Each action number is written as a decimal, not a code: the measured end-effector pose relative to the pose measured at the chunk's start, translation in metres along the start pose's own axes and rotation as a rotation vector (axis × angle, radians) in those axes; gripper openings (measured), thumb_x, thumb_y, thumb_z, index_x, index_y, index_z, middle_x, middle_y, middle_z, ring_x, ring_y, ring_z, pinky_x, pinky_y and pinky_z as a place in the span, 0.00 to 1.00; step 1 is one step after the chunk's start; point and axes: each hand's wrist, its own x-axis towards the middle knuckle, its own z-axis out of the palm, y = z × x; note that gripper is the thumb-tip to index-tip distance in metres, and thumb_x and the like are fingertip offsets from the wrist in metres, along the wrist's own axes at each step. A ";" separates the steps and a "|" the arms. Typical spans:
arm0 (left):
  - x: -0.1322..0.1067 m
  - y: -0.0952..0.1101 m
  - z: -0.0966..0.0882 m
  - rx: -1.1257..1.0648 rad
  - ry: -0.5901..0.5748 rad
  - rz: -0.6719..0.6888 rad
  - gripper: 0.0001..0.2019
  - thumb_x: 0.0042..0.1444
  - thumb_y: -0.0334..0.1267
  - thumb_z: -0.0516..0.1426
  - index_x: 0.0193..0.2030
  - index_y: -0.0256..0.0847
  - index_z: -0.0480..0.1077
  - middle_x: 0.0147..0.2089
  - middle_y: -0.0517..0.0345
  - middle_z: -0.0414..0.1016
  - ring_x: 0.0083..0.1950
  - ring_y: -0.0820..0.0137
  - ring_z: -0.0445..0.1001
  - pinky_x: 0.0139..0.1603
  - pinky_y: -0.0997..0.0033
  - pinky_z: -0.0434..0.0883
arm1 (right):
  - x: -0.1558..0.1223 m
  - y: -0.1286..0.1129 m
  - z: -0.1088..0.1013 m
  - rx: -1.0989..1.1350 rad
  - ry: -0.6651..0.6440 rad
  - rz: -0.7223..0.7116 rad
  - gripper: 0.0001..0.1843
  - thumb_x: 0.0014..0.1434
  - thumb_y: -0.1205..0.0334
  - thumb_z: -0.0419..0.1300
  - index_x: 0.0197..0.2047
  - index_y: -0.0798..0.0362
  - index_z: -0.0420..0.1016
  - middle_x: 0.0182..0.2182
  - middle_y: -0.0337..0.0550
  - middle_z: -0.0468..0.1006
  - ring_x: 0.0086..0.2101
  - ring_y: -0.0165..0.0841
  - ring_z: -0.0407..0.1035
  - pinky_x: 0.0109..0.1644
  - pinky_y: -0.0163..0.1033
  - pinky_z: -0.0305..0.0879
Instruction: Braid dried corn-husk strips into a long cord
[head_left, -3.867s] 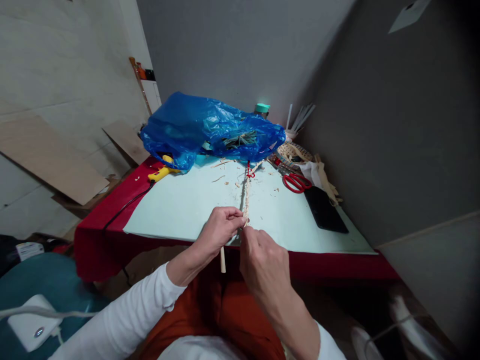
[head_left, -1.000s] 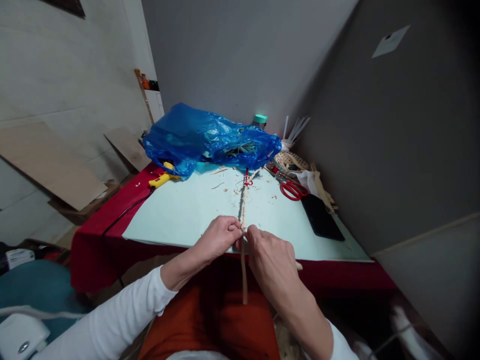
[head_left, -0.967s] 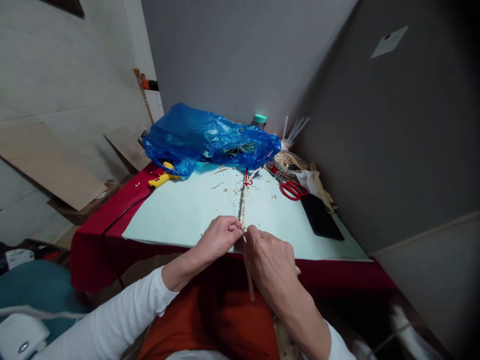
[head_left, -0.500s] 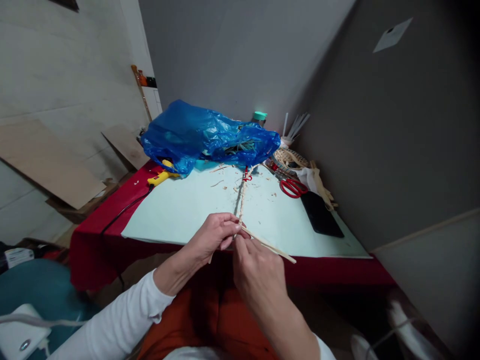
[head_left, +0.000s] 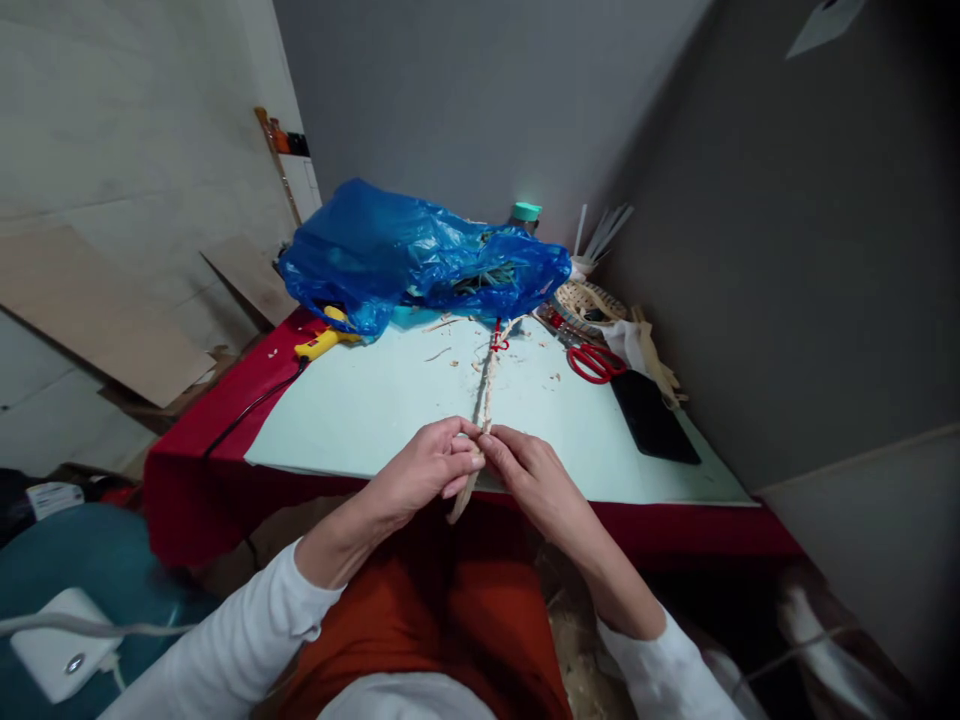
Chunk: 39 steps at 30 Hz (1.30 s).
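Head view: pinching the near end of the pale braid (head_left: pixel 491 380) with left hand (head_left: pixel 426 464) and right hand (head_left: pixel 534 476) together, by the near edge of the worktop (head_left: pixel 352 415). No longer splaying strips (head_left: pixel 460 504) rightward; now trailing below left hand, perhaps after crossing one over. Cannot see the covered crossing or count strips.

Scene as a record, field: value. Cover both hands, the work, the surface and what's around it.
left_hand: left hand, fingers pinching near end of pale braid
right_hand: right hand, fingertips meeting left hand's at the braid
work: pale braid, running away from the hands
loose_end: pale strip, hanging below left hand
far_end: red tie
surface: pale green sheet over red cloth
back: blue plastic bag
left_side: yellow tool
right_side: red-handled scissors, dark flat object
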 end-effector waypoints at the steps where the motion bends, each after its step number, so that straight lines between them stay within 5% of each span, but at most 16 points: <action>1: -0.002 0.002 0.000 0.050 0.013 -0.009 0.07 0.56 0.36 0.55 0.41 0.38 0.64 0.19 0.72 0.57 0.18 0.80 0.53 0.22 0.78 0.52 | -0.001 0.001 0.000 0.019 -0.003 -0.001 0.22 0.68 0.51 0.45 0.27 0.53 0.65 0.21 0.35 0.65 0.24 0.28 0.58 0.31 0.34 0.53; 8: -0.010 0.019 0.004 0.687 0.212 0.129 0.10 0.60 0.34 0.51 0.31 0.41 0.71 0.21 0.62 0.68 0.23 0.73 0.65 0.30 0.73 0.60 | -0.009 0.007 0.002 0.154 0.091 0.014 0.21 0.65 0.51 0.50 0.26 0.54 0.69 0.19 0.35 0.64 0.23 0.28 0.57 0.30 0.34 0.53; 13: -0.017 0.012 0.018 0.902 0.352 0.293 0.11 0.60 0.32 0.51 0.31 0.41 0.73 0.30 0.55 0.77 0.30 0.68 0.71 0.34 0.70 0.61 | -0.011 0.005 0.009 0.344 0.160 0.050 0.20 0.63 0.51 0.53 0.26 0.55 0.73 0.22 0.39 0.72 0.27 0.32 0.65 0.36 0.35 0.60; 19: -0.028 -0.011 0.047 1.207 0.293 0.385 0.11 0.58 0.27 0.49 0.34 0.39 0.72 0.30 0.48 0.74 0.28 0.65 0.70 0.30 0.66 0.57 | -0.012 0.006 0.004 0.690 0.059 0.145 0.19 0.58 0.50 0.59 0.41 0.57 0.79 0.28 0.42 0.77 0.32 0.33 0.69 0.40 0.37 0.63; 22: -0.026 -0.006 0.045 1.119 0.274 0.462 0.12 0.61 0.32 0.49 0.29 0.40 0.71 0.29 0.50 0.73 0.31 0.65 0.69 0.33 0.66 0.59 | -0.014 0.007 -0.001 0.716 0.045 0.124 0.17 0.58 0.51 0.60 0.39 0.58 0.78 0.27 0.40 0.74 0.29 0.30 0.66 0.37 0.35 0.62; 24: -0.021 0.001 0.036 0.988 0.366 0.477 0.14 0.62 0.37 0.51 0.25 0.41 0.68 0.27 0.53 0.71 0.33 0.65 0.68 0.38 0.66 0.61 | -0.015 0.006 -0.002 0.680 0.065 0.109 0.16 0.59 0.51 0.59 0.33 0.57 0.75 0.25 0.38 0.70 0.26 0.28 0.62 0.33 0.33 0.59; 27: -0.007 0.009 0.021 0.755 0.448 0.364 0.09 0.61 0.38 0.51 0.32 0.41 0.69 0.35 0.54 0.72 0.41 0.65 0.68 0.44 0.66 0.63 | -0.018 0.005 0.001 0.679 0.040 0.118 0.18 0.60 0.49 0.57 0.29 0.55 0.71 0.23 0.35 0.66 0.22 0.25 0.54 0.26 0.31 0.54; 29: 0.003 0.009 0.014 0.503 0.247 0.231 0.07 0.60 0.40 0.51 0.38 0.40 0.68 0.36 0.56 0.72 0.39 0.68 0.69 0.42 0.69 0.65 | -0.019 0.004 0.004 0.733 -0.003 0.120 0.17 0.61 0.48 0.55 0.31 0.54 0.70 0.23 0.35 0.66 0.22 0.25 0.55 0.26 0.31 0.54; 32: 0.013 0.003 0.009 0.176 -0.051 0.041 0.09 0.61 0.43 0.50 0.38 0.39 0.64 0.26 0.63 0.65 0.25 0.76 0.62 0.26 0.76 0.59 | -0.021 0.004 0.006 0.781 -0.042 0.101 0.14 0.63 0.50 0.53 0.38 0.52 0.72 0.24 0.34 0.67 0.24 0.27 0.60 0.32 0.32 0.60; 39: 0.017 -0.005 0.011 0.036 -0.057 -0.034 0.09 0.58 0.43 0.54 0.36 0.38 0.64 0.24 0.66 0.61 0.19 0.82 0.54 0.18 0.79 0.48 | -0.022 0.001 -0.009 0.263 -0.021 -0.011 0.16 0.67 0.52 0.48 0.37 0.52 0.70 0.31 0.40 0.75 0.32 0.32 0.67 0.41 0.35 0.61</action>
